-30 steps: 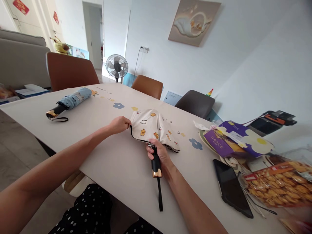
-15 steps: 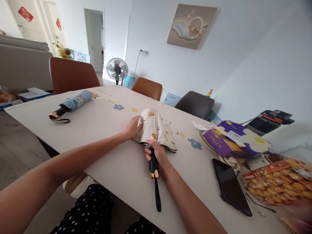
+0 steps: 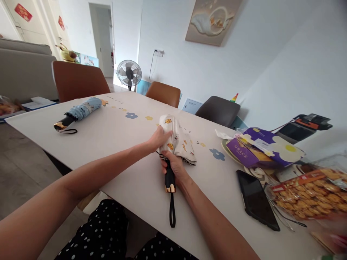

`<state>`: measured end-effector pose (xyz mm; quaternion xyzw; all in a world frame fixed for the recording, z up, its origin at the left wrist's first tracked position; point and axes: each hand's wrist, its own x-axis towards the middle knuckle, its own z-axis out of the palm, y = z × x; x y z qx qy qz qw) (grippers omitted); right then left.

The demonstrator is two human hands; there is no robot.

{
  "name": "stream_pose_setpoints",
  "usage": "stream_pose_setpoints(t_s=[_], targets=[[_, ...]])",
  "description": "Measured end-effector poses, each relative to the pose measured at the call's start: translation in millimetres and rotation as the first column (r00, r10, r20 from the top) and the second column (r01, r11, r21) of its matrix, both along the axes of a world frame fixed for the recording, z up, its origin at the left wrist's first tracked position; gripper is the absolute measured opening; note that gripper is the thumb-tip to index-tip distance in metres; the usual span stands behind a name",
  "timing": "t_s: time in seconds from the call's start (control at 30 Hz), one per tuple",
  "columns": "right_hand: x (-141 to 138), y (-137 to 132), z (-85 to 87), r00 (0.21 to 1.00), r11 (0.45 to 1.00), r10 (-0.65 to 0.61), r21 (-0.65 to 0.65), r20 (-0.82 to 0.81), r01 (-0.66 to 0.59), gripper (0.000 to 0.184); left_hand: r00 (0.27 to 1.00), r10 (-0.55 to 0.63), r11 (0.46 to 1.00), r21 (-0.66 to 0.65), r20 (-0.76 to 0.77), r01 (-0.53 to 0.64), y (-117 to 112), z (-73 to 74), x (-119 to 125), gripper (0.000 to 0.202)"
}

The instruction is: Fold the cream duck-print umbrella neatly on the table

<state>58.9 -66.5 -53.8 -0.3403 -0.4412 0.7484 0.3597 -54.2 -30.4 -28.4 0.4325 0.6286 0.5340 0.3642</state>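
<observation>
A white folding umbrella [image 3: 184, 144] with small cartoon prints lies loosely folded over the table in front of me. My right hand [image 3: 173, 164] is wrapped round the top of its black handle, where the cloth's dark edge begins. The handle ends in a gold-coloured cap with a black wrist strap hanging toward me. On the left side of the canopy, my left hand [image 3: 162, 138] grips the cloth, its thumb lying across the fabric and its other fingers partly hidden. Farther left rests a blue folded umbrella [image 3: 86, 108] with a black and gold handle.
Along the right of the table [image 3: 130, 144] lie a black phone [image 3: 257, 200], cables, a purple box [image 3: 260, 148] and a clear pack of biscuits [image 3: 311, 196]. Chairs stand at the far side, with a fan [image 3: 129, 73] behind them.
My left hand has shifted right, pressing the left side of the white canopy inward, so the cloth is narrower. My right hand keeps its hold at the handle.
</observation>
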Motion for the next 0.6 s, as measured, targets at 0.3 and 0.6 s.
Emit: stream_pose_setpoints(t_s=[0.3, 0.6], targets=[[10, 2, 1.1, 0.964, 0.966, 0.257, -0.021, 0.069, -0.256, 0.023, 0.711, -0.131, 0.988, 0.036, 0.691, 0.147, 13, -1.5, -25, 0.038], [5, 1, 2.5, 0.985, 0.99, 0.141, 0.018, -0.1, -0.14, 0.029, 0.66, -0.066, 0.993, 0.116, 0.748, -0.033, 7, 7.8, -25, 0.039]])
